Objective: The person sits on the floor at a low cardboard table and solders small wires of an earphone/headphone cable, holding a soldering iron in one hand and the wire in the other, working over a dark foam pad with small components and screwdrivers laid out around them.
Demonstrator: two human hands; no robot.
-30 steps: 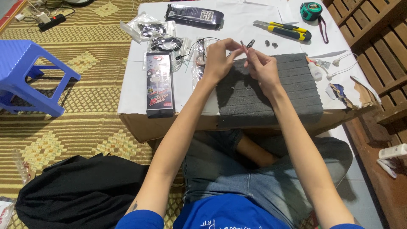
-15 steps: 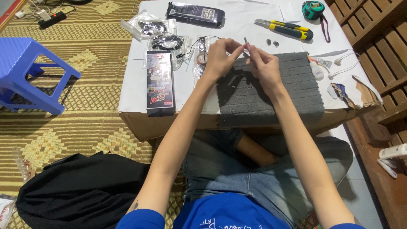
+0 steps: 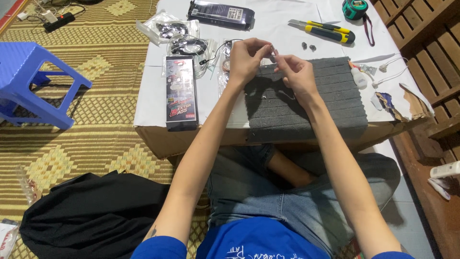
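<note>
While both hands meet just above the far edge of the grey foam pad [image 3: 306, 103], the left hand [image 3: 247, 60] and the right hand [image 3: 297, 72] pinch one small, pale part [image 3: 273, 52] between their fingertips — too small to tell what it is. A thin dark wire [image 3: 216, 52] loops from the clear bags [image 3: 184, 45] toward the left hand; whether it joins the part I cannot tell. To do this fine work well, it seems wise to keep the part low over the foam, so a slip lands softly, and to rest the wrists for steadiness. Two tiny dark pieces [image 3: 309, 46] lie beyond on the white tabletop [image 3: 153, 96], near the yellow utility knife [image 3: 323, 31] — best kept away from the sleeves.
</note>
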